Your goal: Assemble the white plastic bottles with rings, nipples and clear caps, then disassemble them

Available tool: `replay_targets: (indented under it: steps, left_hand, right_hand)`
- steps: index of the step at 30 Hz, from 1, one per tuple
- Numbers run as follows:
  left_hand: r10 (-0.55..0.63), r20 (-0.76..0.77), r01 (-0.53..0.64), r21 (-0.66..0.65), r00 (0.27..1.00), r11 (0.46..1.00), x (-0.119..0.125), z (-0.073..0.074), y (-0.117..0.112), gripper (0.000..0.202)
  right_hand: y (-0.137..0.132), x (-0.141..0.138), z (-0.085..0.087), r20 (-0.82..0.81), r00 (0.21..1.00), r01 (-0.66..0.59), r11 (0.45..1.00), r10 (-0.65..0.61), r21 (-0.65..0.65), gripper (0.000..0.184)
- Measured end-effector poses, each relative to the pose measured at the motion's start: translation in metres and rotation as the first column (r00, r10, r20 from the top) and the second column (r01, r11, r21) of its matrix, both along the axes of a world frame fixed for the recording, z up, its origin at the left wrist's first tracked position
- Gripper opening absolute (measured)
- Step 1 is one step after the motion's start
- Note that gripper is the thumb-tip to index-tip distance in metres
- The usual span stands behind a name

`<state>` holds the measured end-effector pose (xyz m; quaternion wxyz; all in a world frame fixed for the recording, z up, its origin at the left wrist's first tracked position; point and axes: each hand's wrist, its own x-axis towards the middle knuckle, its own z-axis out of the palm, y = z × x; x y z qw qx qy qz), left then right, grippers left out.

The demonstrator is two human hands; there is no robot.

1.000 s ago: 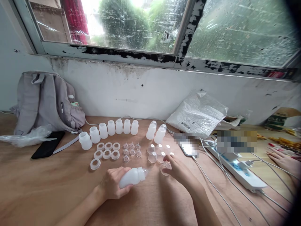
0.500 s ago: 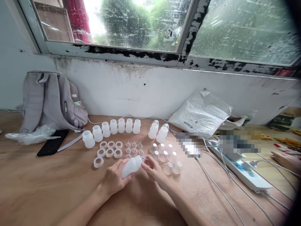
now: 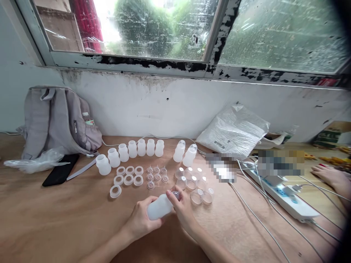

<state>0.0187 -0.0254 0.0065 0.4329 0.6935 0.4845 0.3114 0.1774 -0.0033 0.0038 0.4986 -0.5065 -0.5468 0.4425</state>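
My left hand (image 3: 142, 218) is wrapped round the body of a frosted white baby bottle (image 3: 159, 207), held tilted above the table with its top toward the right. At that top end, my right hand (image 3: 184, 210) has its fingers closed on a clear dome cap (image 3: 176, 195), partly hidden by the fingers. Just beyond the hands lie several clear nipples (image 3: 157, 177) in rows. To their left are several white collar rings (image 3: 128, 179), and on the right several clear caps (image 3: 196, 197) rest on the table.
Several open white bottles (image 3: 123, 152) stand in an arc at the back, with two capped bottles (image 3: 189, 156) to their right. A backpack (image 3: 55, 120), black phone (image 3: 60, 170), plastic mailer (image 3: 233, 133) and power strip (image 3: 287, 201) with cables surround them. Another person's hand (image 3: 329, 176) is at far right.
Both hands and the bottle have moved slightly right and nearer to me. The right fingers now close round the cap at the bottle's top. The other person's hand has come further into view.
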Motion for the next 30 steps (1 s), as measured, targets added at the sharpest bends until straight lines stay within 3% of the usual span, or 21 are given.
replay_targets:
  steps: [5,9,13,16,23,30]
  left_hand:
    - [-0.009,0.224,0.061,-0.229,0.975,0.971,-0.002,0.008,0.002,0.034]
    - [0.012,0.495,0.278,-0.507,0.869,0.816,-0.002,0.006,-0.001,0.031]
    - [0.083,0.607,0.338,-0.544,0.790,0.768,-0.004,0.003,-0.002,0.031]
    - [0.165,0.619,0.317,-0.591,0.768,0.742,-0.007,0.002,0.002,0.034]
    - [0.102,0.603,0.303,-0.531,0.791,0.791,-0.010,-0.001,0.010,0.028]
    - [0.023,0.520,0.277,-0.491,0.854,0.826,-0.009,0.001,0.011,0.026]
  right_hand:
    - [-0.001,0.000,0.005,-0.067,0.996,-0.065,0.997,0.062,-0.046,0.031]
    - [-0.004,0.002,0.013,-0.137,0.976,-0.171,0.985,0.171,0.005,0.026]
    - [-0.003,0.007,0.016,-0.287,0.911,-0.301,0.953,0.296,0.028,0.030]
    - [0.002,0.011,0.014,-0.344,0.895,-0.284,0.958,0.283,0.050,0.043]
    - [0.012,0.019,0.008,-0.369,0.924,-0.114,0.993,0.103,-0.007,0.018]
    - [0.017,0.018,0.006,-0.312,0.949,-0.070,0.992,0.034,-0.106,0.027]
